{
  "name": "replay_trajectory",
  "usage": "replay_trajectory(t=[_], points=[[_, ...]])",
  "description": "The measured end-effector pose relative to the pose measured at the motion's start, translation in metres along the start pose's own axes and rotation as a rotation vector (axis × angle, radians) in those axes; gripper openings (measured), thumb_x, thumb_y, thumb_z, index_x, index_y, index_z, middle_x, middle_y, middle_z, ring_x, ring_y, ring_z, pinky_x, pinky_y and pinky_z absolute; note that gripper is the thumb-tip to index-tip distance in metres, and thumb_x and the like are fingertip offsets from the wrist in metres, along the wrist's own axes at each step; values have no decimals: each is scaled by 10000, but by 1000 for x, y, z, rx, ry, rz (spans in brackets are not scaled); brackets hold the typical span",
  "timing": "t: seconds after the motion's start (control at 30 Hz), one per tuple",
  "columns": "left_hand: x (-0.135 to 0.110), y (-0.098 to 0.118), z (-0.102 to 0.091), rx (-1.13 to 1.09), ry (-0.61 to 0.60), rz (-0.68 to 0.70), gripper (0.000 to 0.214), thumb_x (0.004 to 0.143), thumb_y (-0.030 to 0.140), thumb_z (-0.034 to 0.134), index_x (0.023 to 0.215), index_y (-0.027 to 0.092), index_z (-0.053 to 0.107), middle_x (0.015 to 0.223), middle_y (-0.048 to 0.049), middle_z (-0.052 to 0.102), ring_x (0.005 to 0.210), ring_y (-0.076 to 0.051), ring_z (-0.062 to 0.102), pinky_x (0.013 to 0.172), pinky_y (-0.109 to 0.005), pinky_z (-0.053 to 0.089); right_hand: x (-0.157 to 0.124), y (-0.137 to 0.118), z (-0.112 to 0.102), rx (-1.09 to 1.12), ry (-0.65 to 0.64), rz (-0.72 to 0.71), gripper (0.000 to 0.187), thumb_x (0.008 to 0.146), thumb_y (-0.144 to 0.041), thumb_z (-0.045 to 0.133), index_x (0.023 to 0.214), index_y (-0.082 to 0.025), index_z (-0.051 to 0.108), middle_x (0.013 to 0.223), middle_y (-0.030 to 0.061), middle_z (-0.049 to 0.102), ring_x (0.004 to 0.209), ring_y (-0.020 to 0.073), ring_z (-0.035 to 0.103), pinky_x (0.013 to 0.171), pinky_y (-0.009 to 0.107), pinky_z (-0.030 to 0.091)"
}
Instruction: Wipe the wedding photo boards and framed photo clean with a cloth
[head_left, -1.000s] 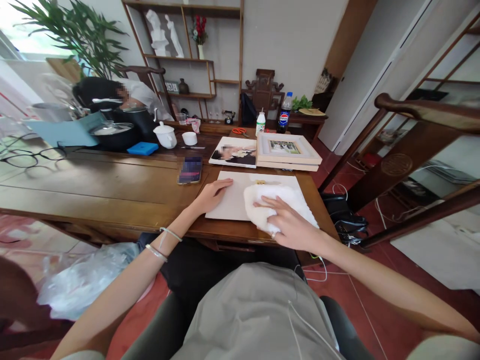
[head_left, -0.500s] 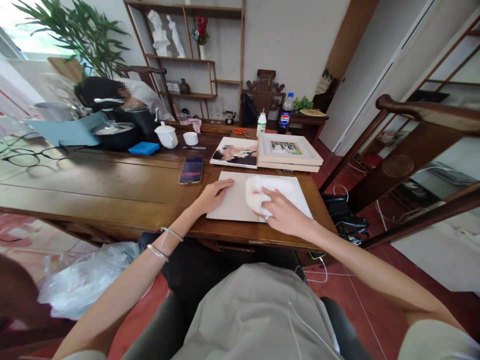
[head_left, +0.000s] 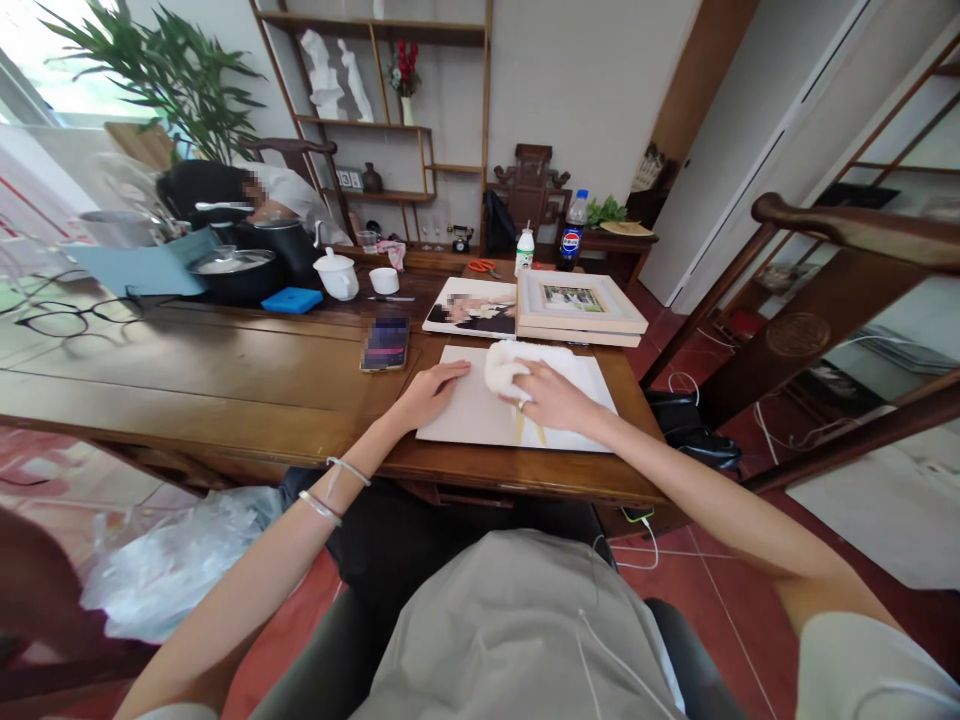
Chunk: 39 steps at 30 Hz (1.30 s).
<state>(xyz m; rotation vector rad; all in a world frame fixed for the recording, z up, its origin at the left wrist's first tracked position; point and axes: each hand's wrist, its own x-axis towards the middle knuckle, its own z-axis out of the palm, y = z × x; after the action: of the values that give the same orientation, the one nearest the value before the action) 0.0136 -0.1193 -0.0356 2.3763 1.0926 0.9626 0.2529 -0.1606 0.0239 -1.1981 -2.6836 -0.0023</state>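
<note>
A flat board [head_left: 469, 410] lies near the table's front edge, beige on its left part and white on its right. My left hand [head_left: 433, 392] rests open on the board's left edge, fingers stretched out. Toward the board's far side, my right hand [head_left: 553, 396] has its fingers curled over a fluffy white pad [head_left: 504, 370] and presses it on the surface. Part of the pad is hidden under those fingers. Yellowish marks [head_left: 531, 430] show on the board just in front of my right hand.
Behind the board lie a photo print [head_left: 472, 308] and stacked picture frames [head_left: 581, 308]. A phone [head_left: 385, 343] is to the left. Farther back stand a white lidded cup [head_left: 337, 275], a cola bottle [head_left: 573, 232] and orange-handled scissors [head_left: 482, 266]. A person [head_left: 289, 195] is at the far left.
My right hand has moved the white pad slightly away from me and to the left. More of the yellowish marks now show. My left hand stays at the board's left edge.
</note>
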Motion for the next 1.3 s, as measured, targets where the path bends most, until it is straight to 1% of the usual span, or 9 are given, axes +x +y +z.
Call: replay_trajectory(t=[0.1,0.2,0.43,0.57,0.7,0.8,0.9,1.13,1.3], points=[[0,0,0,-2,0,-5,406,879,244,377,1187,119,610,1294,-106,577,1228,-216,515,1085,-382,357,27,21,1,-36,5,71,303,930,-280,407,1008,-93,632,1053,178,631,1047,288,549,886,372,397],[0,0,0,-9,3,-6,405,876,238,379,1184,118,612,1293,-109,577,1225,-220,517,1085,-391,356,35,19,2,-88,-21,140,283,910,-259,429,991,-86,638,1003,177,635,994,281,563,848,355,401],[0,-3,2,-18,13,-6,396,871,237,383,1175,157,623,1281,-80,591,1206,-222,533,1072,-392,371,-10,-63,8,-140,-49,-95,215,779,-236,537,924,-156,674,1244,165,539,1167,347,432,952,526,312],[-1,-4,2,-68,29,15,392,860,232,399,1176,172,624,1281,-69,593,1208,-227,531,1062,-406,379,-25,-94,6,-132,-59,-160,222,777,-279,552,932,-176,672,1260,151,530,1171,354,420,956,534,311],[0,-2,1,-53,12,-1,407,840,216,409,1182,165,623,1280,-68,594,1199,-237,538,1051,-386,390,1,-80,6,-161,-67,-47,245,800,-257,514,985,-185,659,1170,129,583,1096,326,480,889,483,385],[1,0,-1,-31,-4,-13,413,808,184,416,1146,169,652,1276,-62,597,1193,-253,541,1053,-394,385,29,-64,9,-247,-61,104,285,806,-234,504,1045,-178,648,1157,160,582,1067,352,497,846,523,403],[1,-1,-2,-19,-16,-3,410,774,170,448,1119,195,668,1276,-47,597,1198,-261,536,1055,-404,379,40,-71,15,-331,-58,184,299,823,-203,479,1066,-137,641,1115,209,596,1021,365,528,812,547,413],[0,-9,1,-77,-1,3,384,833,258,447,1150,172,645,1279,-67,595,1198,-249,538,1044,-395,394,3,-138,23,-474,0,-66,241,824,-184,476,957,-98,657,1116,242,609,1036,367,533,826,513,409],[0,-8,0,-120,2,-1,394,836,264,454,1172,165,632,1288,-76,586,1212,-241,528,1063,-395,377,-1,-126,7,-319,-53,-136,170,805,-244,524,860,-172,668,924,152,649,861,291,564,657,384,439]])
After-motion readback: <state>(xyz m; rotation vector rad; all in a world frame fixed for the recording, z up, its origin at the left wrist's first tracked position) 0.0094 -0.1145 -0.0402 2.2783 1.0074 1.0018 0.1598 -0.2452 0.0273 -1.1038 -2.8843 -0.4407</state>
